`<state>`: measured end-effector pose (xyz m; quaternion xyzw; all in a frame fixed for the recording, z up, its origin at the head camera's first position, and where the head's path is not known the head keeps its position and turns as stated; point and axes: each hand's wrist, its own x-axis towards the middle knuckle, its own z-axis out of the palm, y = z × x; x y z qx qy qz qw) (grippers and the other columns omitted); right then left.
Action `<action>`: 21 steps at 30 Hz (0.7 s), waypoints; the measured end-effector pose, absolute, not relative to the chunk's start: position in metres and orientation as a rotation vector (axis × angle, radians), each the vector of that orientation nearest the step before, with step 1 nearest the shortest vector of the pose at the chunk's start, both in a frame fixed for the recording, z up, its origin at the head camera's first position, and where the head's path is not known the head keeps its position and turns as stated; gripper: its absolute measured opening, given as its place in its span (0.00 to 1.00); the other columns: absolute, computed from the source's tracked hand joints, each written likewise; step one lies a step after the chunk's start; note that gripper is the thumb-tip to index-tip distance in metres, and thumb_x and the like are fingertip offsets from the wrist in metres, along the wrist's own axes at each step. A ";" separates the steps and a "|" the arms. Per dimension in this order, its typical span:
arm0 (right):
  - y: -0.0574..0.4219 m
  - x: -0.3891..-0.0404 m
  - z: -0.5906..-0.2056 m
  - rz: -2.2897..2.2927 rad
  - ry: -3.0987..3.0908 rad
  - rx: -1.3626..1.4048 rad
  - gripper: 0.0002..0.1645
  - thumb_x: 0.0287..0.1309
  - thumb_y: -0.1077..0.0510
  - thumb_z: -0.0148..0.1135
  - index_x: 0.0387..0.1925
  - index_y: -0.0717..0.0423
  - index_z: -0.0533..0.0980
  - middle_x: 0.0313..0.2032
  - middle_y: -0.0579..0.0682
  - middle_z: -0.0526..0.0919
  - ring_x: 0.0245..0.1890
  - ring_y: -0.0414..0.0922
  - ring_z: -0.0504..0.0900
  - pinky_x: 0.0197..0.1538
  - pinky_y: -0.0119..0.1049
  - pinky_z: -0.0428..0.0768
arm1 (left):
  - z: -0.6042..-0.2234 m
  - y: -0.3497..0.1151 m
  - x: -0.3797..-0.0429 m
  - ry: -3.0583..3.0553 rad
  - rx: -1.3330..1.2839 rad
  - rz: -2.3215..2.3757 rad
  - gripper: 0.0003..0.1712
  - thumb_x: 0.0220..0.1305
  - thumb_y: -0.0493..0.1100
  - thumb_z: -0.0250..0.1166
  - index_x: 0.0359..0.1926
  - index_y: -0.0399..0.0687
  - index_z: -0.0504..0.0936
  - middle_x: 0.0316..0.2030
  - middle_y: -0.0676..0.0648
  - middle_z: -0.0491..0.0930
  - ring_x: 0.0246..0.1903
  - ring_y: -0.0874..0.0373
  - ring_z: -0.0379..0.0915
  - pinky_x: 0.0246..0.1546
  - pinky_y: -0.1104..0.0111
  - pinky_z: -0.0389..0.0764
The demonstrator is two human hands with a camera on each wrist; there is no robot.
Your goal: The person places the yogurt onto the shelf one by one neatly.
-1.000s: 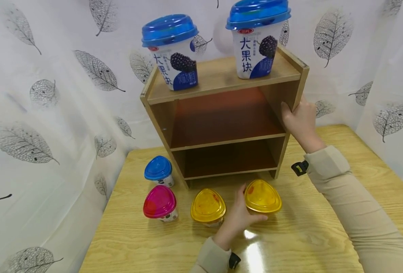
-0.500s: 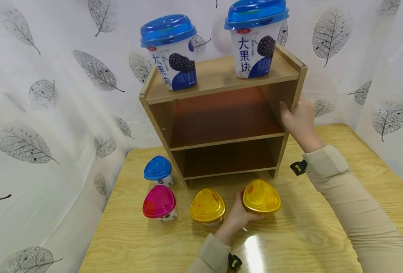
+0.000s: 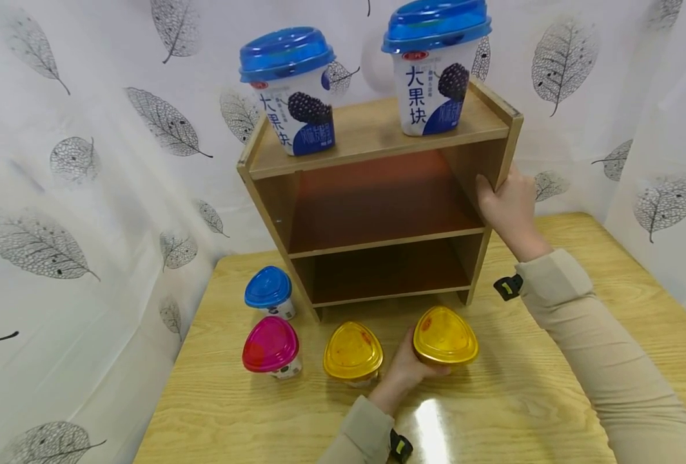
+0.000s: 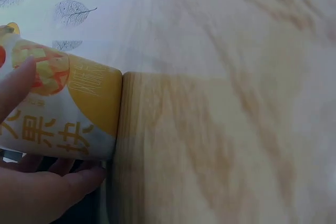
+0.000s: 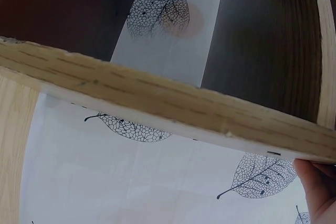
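Note:
My left hand [image 3: 403,372] holds a yogurt cup with a yellow lid [image 3: 445,335] in front of the wooden shelf [image 3: 389,241]. In the left wrist view, thumb and fingers lie on either side of the cup's white and yellow wall [image 4: 79,103], its base right at the tabletop. My right hand [image 3: 510,201] grips the shelf's right side panel from outside, thumb at the front edge; the right wrist view shows part of this hand [image 5: 320,187] at the panel edge [image 5: 210,111]. Left of my left hand stands another yellow-lidded yogurt cup [image 3: 352,351].
Two blue-lidded yogurt cups, a left one [image 3: 293,90] and a right one [image 3: 438,67], stand on the shelf's top. Left of the shelf, a pink-lidded cup [image 3: 271,346] and a smaller-looking blue-lidded cup [image 3: 269,290] stand on the wooden table [image 3: 215,412]. A leaf-patterned curtain [image 3: 105,212] hangs behind.
My left hand's thumb and fingers have closed around the right yellow-lidded yogurt cup. My right hand keeps its grip on the shelf, and the other cups stay put.

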<state>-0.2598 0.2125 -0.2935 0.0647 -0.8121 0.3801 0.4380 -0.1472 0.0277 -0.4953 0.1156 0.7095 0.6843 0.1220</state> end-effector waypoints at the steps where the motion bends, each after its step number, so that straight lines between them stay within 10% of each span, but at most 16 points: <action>1: 0.212 -0.260 -0.293 0.946 -2.020 0.160 0.14 0.46 0.67 0.53 0.36 0.75 0.72 0.33 0.70 0.78 0.32 0.66 0.76 0.33 0.57 0.72 | -0.495 0.028 -0.147 2.064 0.337 2.001 0.48 0.31 0.23 0.72 0.58 0.46 0.63 0.50 0.52 0.69 0.53 0.55 0.62 0.57 0.61 0.57; 21: 0.214 -0.261 -0.294 0.917 -1.994 0.179 0.13 0.44 0.66 0.54 0.33 0.74 0.72 0.30 0.69 0.78 0.28 0.67 0.75 0.28 0.56 0.68 | -0.488 0.031 -0.141 2.088 0.367 1.985 0.44 0.33 0.28 0.73 0.55 0.50 0.66 0.46 0.56 0.72 0.50 0.61 0.66 0.53 0.68 0.63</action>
